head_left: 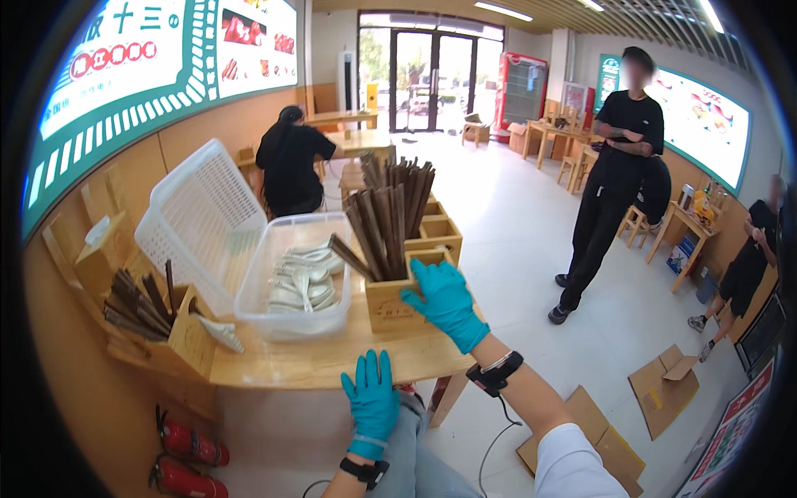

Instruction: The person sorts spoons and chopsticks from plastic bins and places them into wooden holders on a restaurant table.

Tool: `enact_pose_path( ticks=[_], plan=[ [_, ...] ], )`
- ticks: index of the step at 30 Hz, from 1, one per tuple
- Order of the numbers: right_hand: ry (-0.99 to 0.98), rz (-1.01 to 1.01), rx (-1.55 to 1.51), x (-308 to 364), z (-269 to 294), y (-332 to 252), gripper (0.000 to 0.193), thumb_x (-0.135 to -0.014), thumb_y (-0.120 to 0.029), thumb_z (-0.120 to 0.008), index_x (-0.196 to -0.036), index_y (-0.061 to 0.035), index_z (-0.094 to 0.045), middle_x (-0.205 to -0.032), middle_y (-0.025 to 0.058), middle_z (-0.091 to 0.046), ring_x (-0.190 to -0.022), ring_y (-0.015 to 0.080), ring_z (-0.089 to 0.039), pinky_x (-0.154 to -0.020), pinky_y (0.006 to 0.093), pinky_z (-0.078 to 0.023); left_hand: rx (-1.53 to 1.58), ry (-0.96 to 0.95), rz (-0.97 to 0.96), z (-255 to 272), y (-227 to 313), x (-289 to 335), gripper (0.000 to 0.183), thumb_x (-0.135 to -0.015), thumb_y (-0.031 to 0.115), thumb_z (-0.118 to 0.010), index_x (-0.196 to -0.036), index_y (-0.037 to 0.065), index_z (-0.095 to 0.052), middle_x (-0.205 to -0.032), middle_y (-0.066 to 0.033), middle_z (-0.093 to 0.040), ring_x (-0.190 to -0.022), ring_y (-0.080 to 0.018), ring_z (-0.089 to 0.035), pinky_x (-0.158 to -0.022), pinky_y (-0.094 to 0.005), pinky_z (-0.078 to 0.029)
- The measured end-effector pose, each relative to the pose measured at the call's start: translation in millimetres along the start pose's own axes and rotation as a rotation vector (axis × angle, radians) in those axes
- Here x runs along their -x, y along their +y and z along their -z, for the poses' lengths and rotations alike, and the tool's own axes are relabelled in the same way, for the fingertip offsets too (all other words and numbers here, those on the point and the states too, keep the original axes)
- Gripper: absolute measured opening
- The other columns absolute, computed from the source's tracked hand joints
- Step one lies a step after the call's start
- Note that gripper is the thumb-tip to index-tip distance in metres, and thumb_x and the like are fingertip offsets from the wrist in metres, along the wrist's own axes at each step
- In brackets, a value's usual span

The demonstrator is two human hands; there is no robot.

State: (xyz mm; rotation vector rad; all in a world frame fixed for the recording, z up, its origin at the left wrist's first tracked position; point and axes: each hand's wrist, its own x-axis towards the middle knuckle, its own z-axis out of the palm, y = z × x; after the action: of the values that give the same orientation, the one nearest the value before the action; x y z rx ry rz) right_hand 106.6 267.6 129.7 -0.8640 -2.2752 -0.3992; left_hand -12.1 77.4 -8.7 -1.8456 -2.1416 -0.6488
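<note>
My right hand (446, 303), in a teal glove, grips the right side of a small wooden chopstick box (397, 307) at the table's near right. Its fingers lie over the rim and its thumb rests against the front. Dark brown chopsticks (380, 228) stand packed in that box, one bundle leaning left. My left hand (372, 402), gloved alike, is just in front of the table's near edge with fingers spread, holding nothing. Left of the box, a clear plastic tub (332, 322) contains several white spoons (303, 278).
A white perforated basket (199, 203) leans behind the tub. Another wooden box (193, 336) with chopsticks stands at the table's left end. Fire extinguishers (191, 444) stand on the floor below. Flattened cardboard (589, 432) lies to the right. A person (627, 158) stands beyond; another sits with back turned.
</note>
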Motion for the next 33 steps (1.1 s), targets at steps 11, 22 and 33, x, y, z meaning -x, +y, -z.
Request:
enact_pose_path(
  ticks=[11, 22, 33],
  plan=[
    [-0.081, -0.01, -0.046, -5, -6, -2, 0.072, -0.075, -0.041, -0.075, -0.135, -0.0111, -0.05, -0.073, 0.0099, -0.062, -0.065, 0.0265, -0.062, -0.057, 0.0394, -0.049, 0.639, -0.033, -0.063, 49, -52, -3, 0.065, -0.086, 0.016, -0.062, -0.146, 0.01, -0.039, -0.151, -0.0149, -0.036, -0.14, -0.0313, -0.032, -0.115, -0.0525, -0.019],
    [-0.096, -0.035, 0.017, -11, -3, 1, 0.068, -0.079, -0.037, -0.073, -0.136, -0.0102, -0.048, -0.071, 0.0102, -0.059, -0.068, 0.0276, -0.06, -0.066, 0.0439, -0.049, -0.118, 0.16, -0.097, 91, -173, -101, 0.044, -0.084, 0.037, -0.068, -0.119, 0.012, -0.062, -0.115, -0.0089, -0.063, -0.113, -0.0293, -0.057, -0.111, -0.0565, -0.023],
    [-0.069, -0.081, 0.021, -6, -3, 1, 0.072, -0.074, -0.033, -0.077, -0.137, -0.0106, -0.049, -0.07, 0.0079, -0.058, -0.065, 0.0236, -0.058, -0.06, 0.0383, -0.047, 0.021, -0.072, -0.294, 152, -182, -182, 0.035, -0.087, 0.03, -0.067, -0.116, 0.011, -0.065, -0.103, -0.0149, -0.067, -0.092, -0.0329, -0.064, -0.079, -0.041, -0.051]
  ],
)
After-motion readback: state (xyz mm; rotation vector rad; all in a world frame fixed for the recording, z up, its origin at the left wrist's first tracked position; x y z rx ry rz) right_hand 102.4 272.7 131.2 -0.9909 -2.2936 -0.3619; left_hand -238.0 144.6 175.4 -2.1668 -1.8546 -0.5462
